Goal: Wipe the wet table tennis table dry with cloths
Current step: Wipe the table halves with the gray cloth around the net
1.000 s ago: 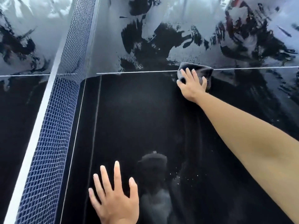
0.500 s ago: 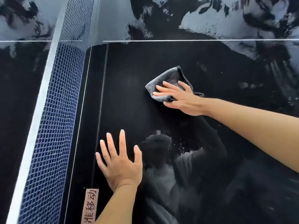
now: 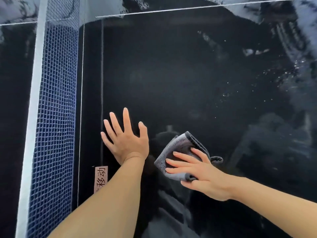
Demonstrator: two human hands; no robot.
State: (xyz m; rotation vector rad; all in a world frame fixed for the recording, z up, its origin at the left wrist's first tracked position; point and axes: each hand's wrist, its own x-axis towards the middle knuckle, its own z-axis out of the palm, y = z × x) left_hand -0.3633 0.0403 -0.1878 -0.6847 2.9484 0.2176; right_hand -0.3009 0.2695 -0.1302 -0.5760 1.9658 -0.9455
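So the grey cloth is folded up and lying on the dark table, in the near part of it. The right hand is pressed flat on top of it with straight fingers, covering the near-right half and leaving the far corner bare. The thumb sits at the cloth's near edge (can't tell if it's actually pinching). The left hand is just left of the cloth, not touching it, palm down on the table with fingers spread.

The net runs along the left side, close to the left hand. A pink label sits by that wrist. There's lots of open dark surface beyond the cloth, up to the white line. Shiny wet patches lie far right, and droplets are scattered nearer.

Count: one cloth, two hands, one net, one label.
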